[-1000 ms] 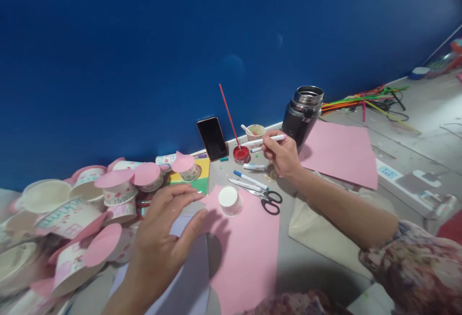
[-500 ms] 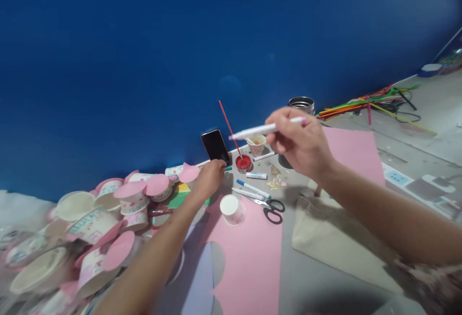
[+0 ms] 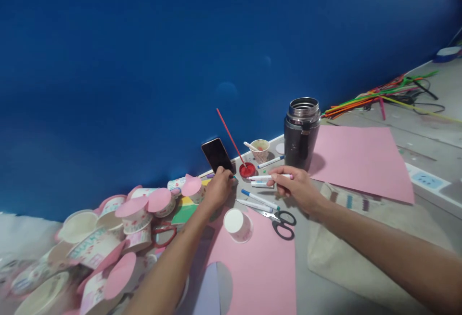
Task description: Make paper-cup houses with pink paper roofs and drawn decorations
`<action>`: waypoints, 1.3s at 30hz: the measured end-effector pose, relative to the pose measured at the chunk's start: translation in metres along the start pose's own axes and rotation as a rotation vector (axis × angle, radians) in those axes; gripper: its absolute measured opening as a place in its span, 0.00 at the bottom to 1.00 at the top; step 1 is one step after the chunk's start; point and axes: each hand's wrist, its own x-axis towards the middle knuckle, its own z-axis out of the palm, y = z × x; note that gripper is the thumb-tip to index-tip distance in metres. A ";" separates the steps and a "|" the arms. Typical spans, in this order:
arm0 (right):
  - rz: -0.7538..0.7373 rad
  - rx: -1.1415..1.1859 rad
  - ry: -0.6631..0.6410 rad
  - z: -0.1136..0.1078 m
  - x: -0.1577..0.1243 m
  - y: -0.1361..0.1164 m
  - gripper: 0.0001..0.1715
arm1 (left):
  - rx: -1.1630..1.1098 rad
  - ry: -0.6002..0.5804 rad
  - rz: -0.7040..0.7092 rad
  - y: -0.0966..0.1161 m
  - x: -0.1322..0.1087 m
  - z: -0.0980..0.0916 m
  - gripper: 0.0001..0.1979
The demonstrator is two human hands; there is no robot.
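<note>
My right hand (image 3: 298,187) pinches a white marker with pink ends (image 3: 269,177), held level over the other markers. My left hand (image 3: 219,187) has its fingers bent together at the foot of a dark phone (image 3: 216,153) leaning on the wall. What those fingers hold, if anything, is hidden; a teal tip shows beside them. A blue-capped marker (image 3: 260,199), a white marker (image 3: 253,205) and black-handled scissors (image 3: 284,224) lie between the hands. An upturned white paper cup (image 3: 236,223) stands on pink paper (image 3: 265,271).
Many decorated paper cups with pink paper discs (image 3: 133,209) crowd the left. A red paint pot (image 3: 247,170) holds a brush. Behind my right hand stands an open dark flask (image 3: 301,137). A canvas bag (image 3: 339,257) and pink sheet (image 3: 364,161) lie right.
My right hand has come down from in front of the flask toward the table, still with the marker. My left hand stays by the phone. The view has shifted slightly.
</note>
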 end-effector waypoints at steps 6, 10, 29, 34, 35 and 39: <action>0.078 0.037 -0.147 0.005 -0.010 0.002 0.22 | -0.526 0.032 -0.068 0.022 -0.053 -0.040 0.19; 0.009 -0.119 -0.249 0.013 -0.031 -0.006 0.17 | -1.452 0.029 -0.217 0.045 -0.093 -0.044 0.21; -0.586 -0.652 -0.172 0.016 -0.055 -0.039 0.08 | -0.465 0.323 0.286 0.045 -0.127 -0.047 0.10; -0.633 -0.716 -0.200 0.016 -0.052 -0.040 0.08 | -0.397 0.288 0.363 0.042 -0.127 -0.047 0.12; -0.637 -0.727 -0.214 0.016 -0.051 -0.039 0.08 | -0.395 0.275 0.373 0.041 -0.127 -0.046 0.12; -0.663 -0.760 -0.266 0.013 -0.048 -0.035 0.09 | -0.348 0.188 0.423 0.039 -0.127 -0.044 0.13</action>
